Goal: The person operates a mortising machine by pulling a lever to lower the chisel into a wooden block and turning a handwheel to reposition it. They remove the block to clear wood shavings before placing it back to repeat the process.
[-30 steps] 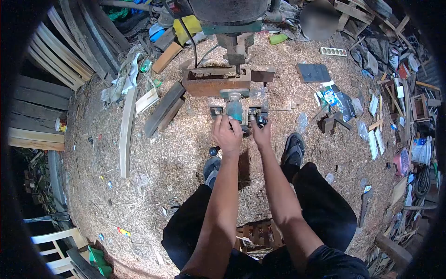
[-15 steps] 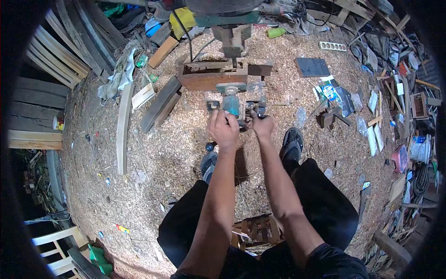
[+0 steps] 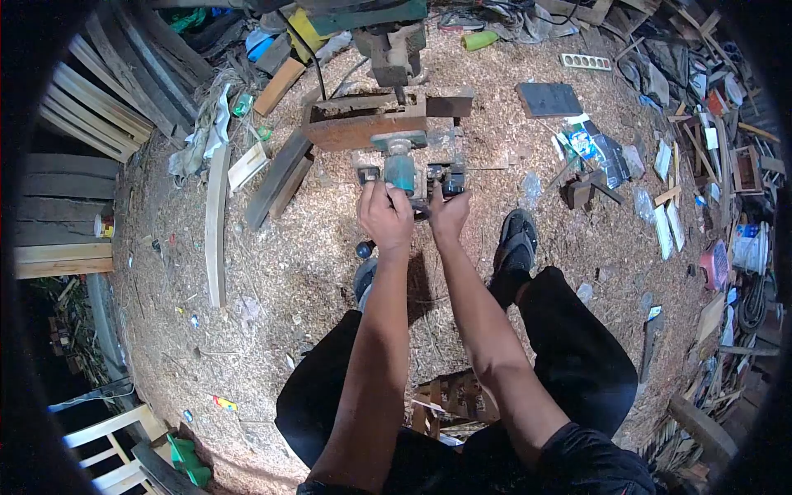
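A machine with a drill-like head [image 3: 399,62] stands at the top centre, its bit over a reddish-brown wooden piece [image 3: 355,132] with a long slot. A round clamp plate and a green cylinder [image 3: 400,175] press against the near side of this wood. My left hand [image 3: 386,213] is on the near left of the green cylinder, fingers curled at the metal fittings; what they grip is partly hidden. My right hand [image 3: 448,216] is closed at the dark handle parts [image 3: 445,180] just right of the cylinder, its exact hold hidden.
Wood chips cover the ground [image 3: 289,272]. Dark planks [image 3: 280,181] and a long pale board [image 3: 216,227] lie left. A dark flat block [image 3: 549,99], a power strip [image 3: 586,62] and a blue packet [image 3: 584,143] lie right. My feet flank the machine's base.
The whole view has shifted slightly, with the machine a little further left and up. My right hand has moved slightly left and closer to my left hand.
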`<state>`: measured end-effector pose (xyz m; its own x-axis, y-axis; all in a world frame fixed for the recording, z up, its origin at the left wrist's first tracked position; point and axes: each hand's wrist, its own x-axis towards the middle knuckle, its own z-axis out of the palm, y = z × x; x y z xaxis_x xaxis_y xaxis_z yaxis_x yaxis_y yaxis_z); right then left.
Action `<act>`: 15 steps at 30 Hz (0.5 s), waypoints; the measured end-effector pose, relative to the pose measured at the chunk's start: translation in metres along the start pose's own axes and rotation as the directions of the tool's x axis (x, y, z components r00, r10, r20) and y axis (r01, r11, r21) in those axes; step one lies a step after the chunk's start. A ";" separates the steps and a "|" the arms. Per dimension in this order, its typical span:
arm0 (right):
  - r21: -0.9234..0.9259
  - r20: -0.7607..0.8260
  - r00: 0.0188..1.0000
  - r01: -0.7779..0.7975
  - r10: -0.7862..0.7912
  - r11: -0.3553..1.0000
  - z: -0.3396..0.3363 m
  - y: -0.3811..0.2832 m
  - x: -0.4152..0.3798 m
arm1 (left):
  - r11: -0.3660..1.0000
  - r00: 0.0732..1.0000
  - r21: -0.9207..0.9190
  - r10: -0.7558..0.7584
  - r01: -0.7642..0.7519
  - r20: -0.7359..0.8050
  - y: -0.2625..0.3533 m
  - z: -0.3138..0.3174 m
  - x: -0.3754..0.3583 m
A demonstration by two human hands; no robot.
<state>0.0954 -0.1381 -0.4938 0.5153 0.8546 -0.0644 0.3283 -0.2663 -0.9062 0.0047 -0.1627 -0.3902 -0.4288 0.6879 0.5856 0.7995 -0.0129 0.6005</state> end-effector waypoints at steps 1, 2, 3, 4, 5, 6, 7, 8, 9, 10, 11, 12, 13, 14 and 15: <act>-0.047 0.025 1.000 0.004 -0.003 0.999 -0.001 0.000 -0.001 | 1.000 1.000 0.001 -0.003 0.003 0.003 0.001 0.000 0.000; 0.096 0.139 0.990 -0.018 0.004 0.995 -0.005 0.001 0.001 | 1.000 1.000 0.001 -0.004 0.004 0.006 0.002 0.000 0.001; 0.235 0.252 0.968 -0.054 -0.007 0.971 -0.008 0.012 0.007 | 1.000 1.000 0.003 -0.006 0.006 0.007 0.002 -0.002 0.001; 0.364 0.359 0.933 -0.101 -0.040 0.926 -0.016 0.006 0.011 | 1.000 1.000 0.004 -0.012 0.012 0.018 0.002 -0.003 0.002; 0.389 0.538 0.824 -0.429 0.177 0.815 -0.027 0.002 0.015 | 1.000 0.999 0.003 -0.020 0.020 0.026 0.002 -0.003 0.002; 0.485 0.747 0.623 -0.750 0.233 0.450 -0.034 0.007 0.025 | 0.999 0.999 0.004 -0.035 0.035 0.035 0.003 -0.002 0.002; 0.515 0.761 0.617 -0.762 0.199 0.393 -0.036 0.013 0.028 | 0.999 0.999 0.013 -0.031 0.030 0.030 0.001 -0.001 0.001; 0.542 0.774 0.612 -0.772 0.161 0.332 -0.035 0.017 0.031 | 0.999 0.999 0.016 -0.032 0.032 0.025 0.001 -0.001 -0.001; 0.508 0.778 0.606 -0.762 0.165 0.403 -0.035 0.025 0.036 | 0.999 0.999 0.020 -0.029 0.028 0.021 0.001 -0.001 0.000; 0.471 0.783 0.599 -0.748 0.169 0.468 -0.035 0.031 0.041 | 0.999 1.000 0.026 -0.024 0.023 0.019 0.001 -0.001 0.001; 0.432 0.787 0.592 -0.731 0.175 0.528 -0.032 0.037 0.043 | 0.999 1.000 0.029 -0.023 0.022 0.019 0.000 -0.002 0.002; 0.414 0.761 0.614 -0.707 0.207 0.574 -0.030 0.033 0.043 | 0.999 1.000 0.031 -0.022 0.021 0.017 0.000 -0.001 0.004; 0.385 0.735 0.634 -0.683 0.242 0.620 -0.031 0.027 0.042 | 0.999 0.999 0.033 -0.029 0.028 0.018 0.000 0.000 0.001; 0.355 0.704 0.656 -0.657 0.272 0.665 -0.034 0.019 0.041 | 0.999 0.999 0.035 -0.032 0.031 0.025 0.000 -0.001 -0.002; 0.363 0.721 0.654 -0.638 0.229 0.679 -0.031 0.025 0.045 | 0.999 0.999 0.034 -0.029 0.028 0.029 -0.001 -0.001 0.000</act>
<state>0.1508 -0.1202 -0.5063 -0.1585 0.8195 -0.5508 -0.3936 -0.5640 -0.7259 0.0038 -0.1635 -0.3907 -0.4398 0.7085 0.5518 0.8007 0.0311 0.5983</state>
